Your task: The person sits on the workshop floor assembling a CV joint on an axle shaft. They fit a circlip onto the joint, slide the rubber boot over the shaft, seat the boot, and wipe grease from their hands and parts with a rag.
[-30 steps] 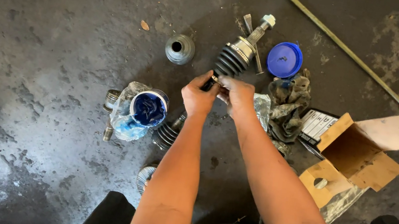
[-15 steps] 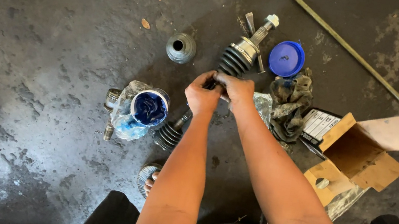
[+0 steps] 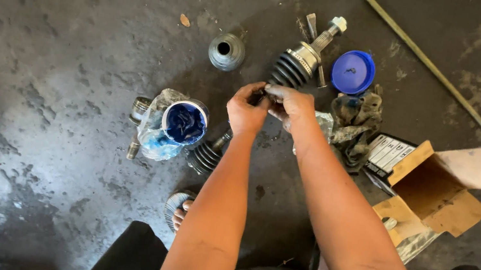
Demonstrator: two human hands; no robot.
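Your left hand (image 3: 247, 111) and right hand (image 3: 292, 106) meet, fingers pinched on the near end of the axle (image 3: 296, 66), which lies on the floor (image 3: 76, 29) pointing away. A grease tub (image 3: 182, 123) sits left, a blue lid (image 3: 353, 72) right.

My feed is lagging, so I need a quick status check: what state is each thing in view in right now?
Left hand: gripping the axle shaft at the boot's narrow end.
Right hand: gripping the same spot, fingers greasy.
Ribbed black boot: fitted on the axle, lying on the floor.
Grease tub: open, on its side, blue grease showing.
Blue lid: off, lying apart.
Cardboard box: open, flaps spread.
Grey rag: crumpled, stained.
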